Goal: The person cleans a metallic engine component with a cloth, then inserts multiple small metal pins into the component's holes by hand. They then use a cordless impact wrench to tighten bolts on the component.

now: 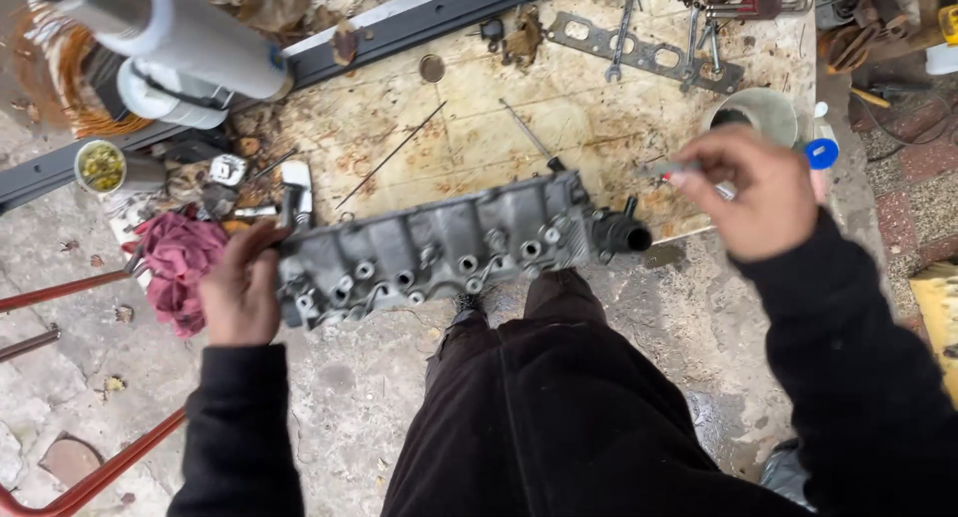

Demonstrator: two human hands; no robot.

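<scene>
A long grey metal engine cylinder head [449, 248] lies across the near edge of a stained wooden board [559, 108], with a black pipe stub at its right end. My left hand [239, 287] grips the left end of the cylinder head. My right hand [753, 193] hovers to the right of it, blurred, pinching a small thin metal tool [664, 171] between the fingers. Both arms wear black sleeves, and my black trouser legs [559, 397] stand just below the part.
Wrenches [621, 23] and a flat metal gasket [644, 53] lie at the board's far side. A white cup [758, 113] and a blue cap [820, 154] sit right. A red rag [180, 262], a small tin [100, 166] and a grey pipe [180, 38] are left. Red metal bars [90, 477] cross the concrete floor.
</scene>
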